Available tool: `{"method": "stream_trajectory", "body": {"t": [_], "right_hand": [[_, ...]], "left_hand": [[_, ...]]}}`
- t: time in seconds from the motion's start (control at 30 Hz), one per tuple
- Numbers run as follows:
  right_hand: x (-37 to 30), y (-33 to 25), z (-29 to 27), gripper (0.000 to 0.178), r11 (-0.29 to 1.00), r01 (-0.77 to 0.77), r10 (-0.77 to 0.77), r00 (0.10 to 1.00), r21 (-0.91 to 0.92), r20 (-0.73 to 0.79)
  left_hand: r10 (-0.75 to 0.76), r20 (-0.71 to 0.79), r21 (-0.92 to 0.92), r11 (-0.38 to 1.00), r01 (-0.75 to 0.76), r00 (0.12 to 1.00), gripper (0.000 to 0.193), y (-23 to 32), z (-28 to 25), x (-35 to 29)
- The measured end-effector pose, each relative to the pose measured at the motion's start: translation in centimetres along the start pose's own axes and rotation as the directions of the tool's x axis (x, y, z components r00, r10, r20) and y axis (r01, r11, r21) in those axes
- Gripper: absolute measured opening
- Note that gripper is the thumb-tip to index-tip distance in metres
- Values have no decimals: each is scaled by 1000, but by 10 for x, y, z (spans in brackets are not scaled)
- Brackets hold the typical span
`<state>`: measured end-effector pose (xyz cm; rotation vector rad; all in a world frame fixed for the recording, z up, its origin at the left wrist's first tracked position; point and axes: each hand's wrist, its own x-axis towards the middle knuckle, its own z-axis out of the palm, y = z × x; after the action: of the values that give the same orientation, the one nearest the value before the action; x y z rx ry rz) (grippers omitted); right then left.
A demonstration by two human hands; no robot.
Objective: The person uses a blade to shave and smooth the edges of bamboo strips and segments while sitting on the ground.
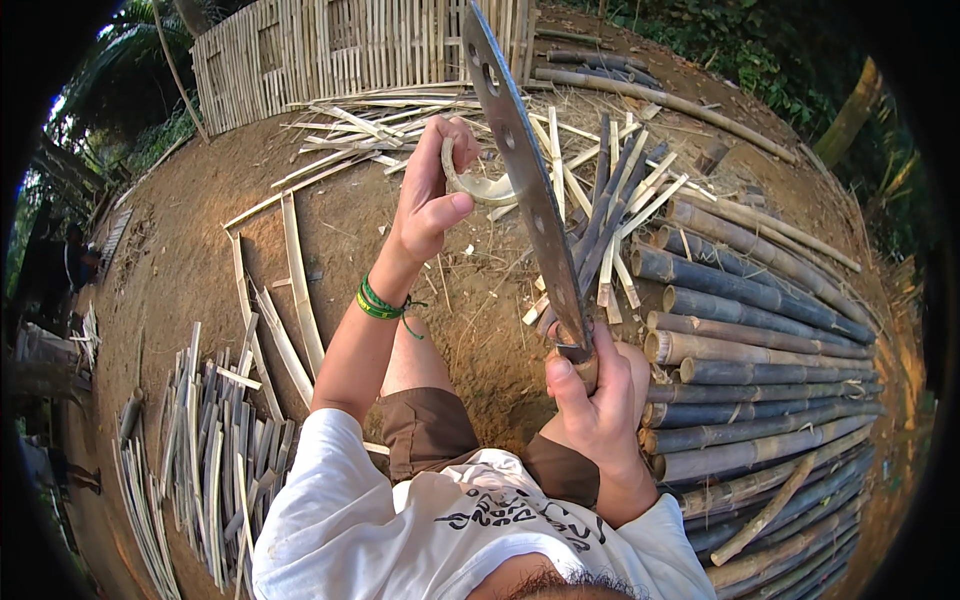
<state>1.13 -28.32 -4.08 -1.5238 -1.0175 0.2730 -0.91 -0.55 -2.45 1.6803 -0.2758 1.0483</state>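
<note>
Raised in front of me, my left hand (pixel 437 188) grips a pale split bamboo piece (pixel 460 180) by its rim, and its curved cut end shows as a half ring. A green woven bracelet (pixel 379 298) circles that wrist. My right hand (pixel 597 388) is closed around the short handle of a machete (pixel 528 165), near my knee. Its long metal blade has several holes along it and points up and slightly left. The blade covers the right end of the bamboo piece. Whether the two touch, I cannot tell.
Whole dark bamboo poles (pixel 765 373) lie stacked on the right. Split bamboo strips (pixel 215 450) are piled at the lower left, and more pale strips (pixel 630 205) lie scattered ahead. A slatted bamboo fence (pixel 345 55) stands at the back. The ground (pixel 330 210) is bare brown dirt.
</note>
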Motion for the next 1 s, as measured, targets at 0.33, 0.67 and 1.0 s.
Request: {"method": "stream_trajectory", "body": {"t": [0.33, 0.67, 1.0], "right_hand": [[0, 16, 8, 39, 989, -63, 59, 998, 134, 29], [-1, 17, 14, 37, 998, 21, -22, 1000, 58, 19], [-6, 8, 16, 41, 998, 12, -10, 1000, -63, 24]], "left_hand": [[-6, 5, -44, 999, 6, 1000, 59, -3, -6, -1], [-24, -40, 16, 1000, 24, 999, 65, 3, -4, -5], [-35, -88, 70, 997, 41, 996, 65, 6, 3, -8]]}}
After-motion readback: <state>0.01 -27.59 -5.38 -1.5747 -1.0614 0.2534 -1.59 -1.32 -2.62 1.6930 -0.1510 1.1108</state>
